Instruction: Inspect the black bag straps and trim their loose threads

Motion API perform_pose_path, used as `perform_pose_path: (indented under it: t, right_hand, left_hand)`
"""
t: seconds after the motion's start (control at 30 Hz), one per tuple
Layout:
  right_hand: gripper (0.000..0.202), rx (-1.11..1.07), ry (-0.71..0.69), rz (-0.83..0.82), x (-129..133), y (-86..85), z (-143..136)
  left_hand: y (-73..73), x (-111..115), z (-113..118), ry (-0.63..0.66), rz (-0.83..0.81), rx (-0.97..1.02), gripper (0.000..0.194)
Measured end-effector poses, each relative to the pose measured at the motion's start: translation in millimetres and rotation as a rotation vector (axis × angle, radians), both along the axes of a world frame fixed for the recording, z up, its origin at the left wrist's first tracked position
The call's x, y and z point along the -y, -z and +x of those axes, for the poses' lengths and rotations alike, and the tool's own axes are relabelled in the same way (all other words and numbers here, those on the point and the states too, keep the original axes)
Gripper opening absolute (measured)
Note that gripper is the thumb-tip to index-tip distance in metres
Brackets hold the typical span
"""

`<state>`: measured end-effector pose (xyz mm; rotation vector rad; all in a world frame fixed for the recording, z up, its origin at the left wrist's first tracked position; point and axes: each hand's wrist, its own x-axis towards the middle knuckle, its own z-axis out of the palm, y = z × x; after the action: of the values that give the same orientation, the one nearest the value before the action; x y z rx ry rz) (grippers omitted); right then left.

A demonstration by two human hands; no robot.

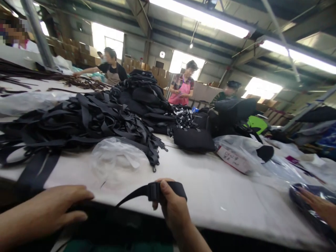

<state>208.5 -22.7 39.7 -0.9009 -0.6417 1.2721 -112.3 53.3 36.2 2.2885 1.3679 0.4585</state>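
My right hand is closed around a black webbing strap, thumb on top, above the table's front edge. A black plastic slide buckle sits on the strap beside my fingertips, and the strap's tail runs down to the left. My left hand is at the lower left, thumb and fingers apart, with nothing in it. Beyond it lies a large heap of black straps, some with snap hooks at their ends. A crumpled clear plastic bag rests in front of the heap.
The white table carries stacked black bags, a black pouch and a plastic bag with a handwritten label. Another person's hand touches a dark plastic-wrapped item at right. Several people stand across the table.
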Motion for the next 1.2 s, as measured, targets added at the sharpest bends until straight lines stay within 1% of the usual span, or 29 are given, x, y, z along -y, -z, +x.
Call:
perform_pose_path:
  t: [0.07,0.1,0.13,0.17,0.2,0.23,0.27,0.3,0.33,0.37,0.43,0.47,0.5,0.53,0.57,0.63,0.67,0.7,0.73,0.77,0.8,0.83,0.9,0.97,1.03,1.1,1.2]
  right_hand:
    - [0.040,0.022,-0.070,-0.005,-9,-2.6,-16]
    - [0.040,0.039,-0.105,-0.006,-12,-3.1,-22]
    - [0.040,0.054,-0.125,-0.008,-15,-2.9,-27]
    - [0.040,0.062,-0.127,-0.014,-18,-1.8,-29]
    - [0.041,0.059,-0.117,-0.025,-20,0.0,-28]
    - [0.044,0.045,-0.110,-0.042,-21,2.3,-25]
    - [0.049,0.026,-0.136,-0.067,-21,4.7,-20]
    - [0.054,0.014,-0.204,-0.096,-19,6.7,-14]
    - [0.059,0.021,-0.306,-0.122,-15,8.0,-6]
    - [0.061,0.059,-0.450,-0.146,-10,8.1,1]
    - [0.055,0.226,-0.775,-0.185,4,3.9,14]
    - [0.048,0.321,-0.898,-0.189,11,-0.5,17]
    - [0.041,0.400,-0.957,-0.171,16,-6.2,20]
    - [0.035,0.460,-0.932,-0.127,20,-12.9,20]
    - [0.029,0.509,-0.815,-0.052,21,-20.2,19]
    - [0.021,0.634,-0.429,0.171,15,-34.8,14]
    - [0.028,0.727,-0.263,0.288,9,-41.2,10]
    - [0.043,0.829,-0.156,0.394,2,-46.5,5]
    - [0.056,0.925,-0.112,0.478,-6,-50.5,0]
    - [0.062,0.998,-0.112,0.537,-13,-53.4,-5]
    - [0.061,1.040,-0.124,0.563,-21,-55.3,-9]
    - [0.053,1.051,-0.125,0.559,-27,-56.7,-14]
    - [0.033,1.004,-0.080,0.489,-36,-59.5,-20]
    - [0.021,0.857,-0.022,0.405,-44,-64.4,-23]
    - [0.019,0.654,0.003,0.357,-49,-71.6,-22]
    - [0.020,0.485,-0.003,0.345,-55,-79.6,-21]
    - [0.019,0.392,0.000,0.359,-62,-90.7,-23]
  left_hand:
    - [-8.0,10,26,0.139,-0.167,0.042,0.049]
    - [-13.9,14,42,0.191,-0.205,0.132,0.057]
    - [-19.5,17,57,0.270,-0.245,0.223,0.062]
    - [-23.9,19,72,0.329,-0.304,0.302,0.052]
    - [-26.6,20,83,0.360,-0.384,0.367,0.038]
    - [-27.6,20,92,0.375,-0.465,0.421,0.032]
    - [-26.9,20,97,0.363,-0.543,0.469,0.036]
    - [-25.1,18,100,0.340,-0.610,0.515,0.041]
    - [-23.0,16,100,0.317,-0.661,0.564,0.043]
    - [-21.1,14,98,0.302,-0.699,0.618,0.043]
    - [-20.8,8,95,0.304,-0.760,0.710,0.041]
    - [-23.1,6,95,0.314,-0.773,0.738,0.039]
    - [-27.0,4,95,0.319,-0.769,0.753,0.037]
    - [-32.4,3,97,0.322,-0.749,0.753,0.035]
    - [-38.7,2,100,0.323,-0.718,0.741,0.033]
    - [-52.7,1,108,0.330,-0.664,0.715,0.031]
    - [-59.6,2,112,0.340,-0.655,0.712,0.031]
    - [-66.1,3,116,0.356,-0.647,0.712,0.031]
    - [-71.9,4,119,0.377,-0.635,0.715,0.031]
    - [-76.8,5,121,0.403,-0.618,0.716,0.032]
    - [-80.7,6,123,0.427,-0.592,0.714,0.031]
    - [-83.4,7,123,0.443,-0.564,0.719,0.031]
    - [-83.8,7,121,0.450,-0.551,0.775,0.027]
    - [-76.3,6,114,0.433,-0.615,0.844,0.027]
    - [-59.7,6,106,0.417,-0.703,0.845,0.026]
    - [-35.0,6,97,0.408,-0.762,0.780,0.023]
    - [8.1,10,85,0.396,-0.801,0.696,0.027]
